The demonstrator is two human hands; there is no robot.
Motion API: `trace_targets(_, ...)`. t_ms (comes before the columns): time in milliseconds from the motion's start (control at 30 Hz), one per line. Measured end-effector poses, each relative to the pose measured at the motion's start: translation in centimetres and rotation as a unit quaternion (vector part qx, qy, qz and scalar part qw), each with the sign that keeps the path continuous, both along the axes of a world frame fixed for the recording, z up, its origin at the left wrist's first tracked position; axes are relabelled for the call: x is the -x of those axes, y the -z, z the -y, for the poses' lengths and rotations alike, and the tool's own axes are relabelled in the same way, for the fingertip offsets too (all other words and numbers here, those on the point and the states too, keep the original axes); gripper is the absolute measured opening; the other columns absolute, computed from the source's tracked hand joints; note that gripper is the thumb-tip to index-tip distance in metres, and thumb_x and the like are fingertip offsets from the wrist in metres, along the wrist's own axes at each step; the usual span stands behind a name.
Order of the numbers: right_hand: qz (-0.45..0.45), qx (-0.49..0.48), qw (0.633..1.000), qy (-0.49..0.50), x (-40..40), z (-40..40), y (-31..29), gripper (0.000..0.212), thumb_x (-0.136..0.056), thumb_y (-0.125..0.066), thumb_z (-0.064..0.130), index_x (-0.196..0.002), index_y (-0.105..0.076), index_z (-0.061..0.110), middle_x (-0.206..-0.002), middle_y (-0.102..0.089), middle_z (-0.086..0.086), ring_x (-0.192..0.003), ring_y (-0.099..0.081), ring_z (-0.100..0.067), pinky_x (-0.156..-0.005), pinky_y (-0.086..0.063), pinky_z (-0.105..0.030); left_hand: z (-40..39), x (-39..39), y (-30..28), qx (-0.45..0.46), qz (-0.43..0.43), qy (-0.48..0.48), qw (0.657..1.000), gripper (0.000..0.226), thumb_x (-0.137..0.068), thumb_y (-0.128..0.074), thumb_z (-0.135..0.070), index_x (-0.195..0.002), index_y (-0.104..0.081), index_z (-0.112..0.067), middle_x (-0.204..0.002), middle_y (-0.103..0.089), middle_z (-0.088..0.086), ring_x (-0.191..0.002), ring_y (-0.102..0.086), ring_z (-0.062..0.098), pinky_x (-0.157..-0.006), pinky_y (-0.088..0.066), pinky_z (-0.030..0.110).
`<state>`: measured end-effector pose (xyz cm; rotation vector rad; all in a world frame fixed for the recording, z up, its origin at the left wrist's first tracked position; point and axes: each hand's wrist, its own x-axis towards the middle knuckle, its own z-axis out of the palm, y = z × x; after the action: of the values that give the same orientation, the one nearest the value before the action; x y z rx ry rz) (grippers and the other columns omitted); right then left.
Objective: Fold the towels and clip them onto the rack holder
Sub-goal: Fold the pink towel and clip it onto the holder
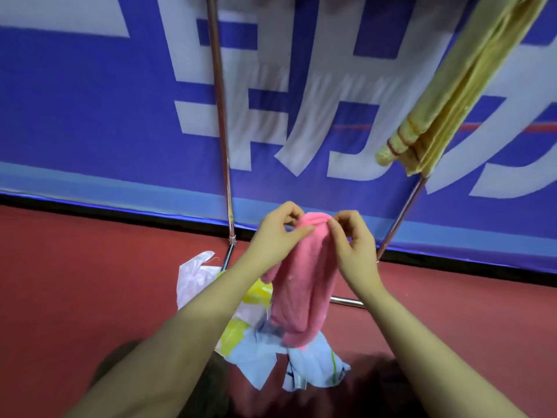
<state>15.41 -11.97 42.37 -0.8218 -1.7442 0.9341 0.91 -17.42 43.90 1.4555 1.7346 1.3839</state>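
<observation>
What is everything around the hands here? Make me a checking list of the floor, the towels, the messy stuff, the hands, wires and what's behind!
Surface: red floor, bare apart from the pile.
Job's things: pink towel held up; yellow towel hanging folded; metal rack.
Clutter: pile of light cloths under the pink towel.
Grippers: left hand and right hand pinch the pink towel's top edge.
Cables: nothing seen.
Surroundings: blue and white banner behind.

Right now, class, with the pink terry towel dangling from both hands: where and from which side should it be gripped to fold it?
Grip the pink terry towel at its bunched top edge, coming from either side, as the left hand and right hand do: the rest hangs limp below, so the top corners alone control it.
</observation>
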Motion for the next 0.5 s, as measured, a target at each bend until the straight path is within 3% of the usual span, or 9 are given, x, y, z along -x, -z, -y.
trace_targets(67, -0.005, -0.015, 1.000, 0.012, -0.8, 0.8, -1.9, 0.011, -0.095, -0.054, 0.007, -0.085, -0.054, 0.011, -0.077, -0.055, 0.007, -0.072, -0.049, 0.001, -0.069, -0.039, -0.012, 0.8, -0.4, -2.4, -0.015, -0.006, 0.008, 1.000, 0.020, -0.080, -0.072, -0.011, -0.080, -0.055, -0.020, -0.072, -0.057, -0.010, -0.064, -0.051, -0.003, -0.066, -0.040, 0.011)
trace_targets(167, -0.026, -0.020, 0.999, 0.020, -1.9, 1.7, -4.6, 0.008, -0.096, -0.052, 0.007, -0.088, -0.053, 0.010, -0.081, -0.056, 0.005, -0.074, -0.050, 0.002, -0.073, -0.040, -0.012, 1.8, -1.0, -4.8, 0.021, -0.025, 0.037, 0.999, 0.014, -0.083, -0.071, -0.021, -0.091, -0.060, -0.018, -0.078, -0.060, -0.004, -0.069, -0.053, 0.005, -0.068, -0.043, 0.019)
trace_targets(300, -0.054, -0.024, 0.997, 0.047, -3.2, 1.7, -7.4, 0.010, -0.097, -0.049, 0.011, -0.088, -0.049, 0.013, -0.077, -0.052, 0.009, -0.070, -0.047, 0.000, -0.069, -0.039, -0.013, 2.8, -1.0, -6.3, 0.051, -0.078, 0.032, 0.995, 0.011, -0.084, -0.069, -0.023, -0.076, -0.061, -0.020, -0.072, -0.058, -0.003, -0.067, -0.049, 0.007, -0.068, -0.040, 0.028)
trace_targets(500, -0.077, -0.022, 0.992, 0.093, -5.2, 1.3, -8.9, 0.010, -0.097, -0.050, 0.014, -0.089, -0.051, 0.008, -0.078, -0.054, 0.005, -0.069, -0.048, 0.003, -0.070, -0.039, -0.012, 4.2, -0.5, -8.8, 0.005, -0.061, -0.011, 0.998, 0.009, -0.083, -0.070, -0.015, -0.077, -0.063, -0.013, -0.070, -0.060, -0.003, -0.065, -0.050, 0.005, -0.064, -0.040, 0.022)
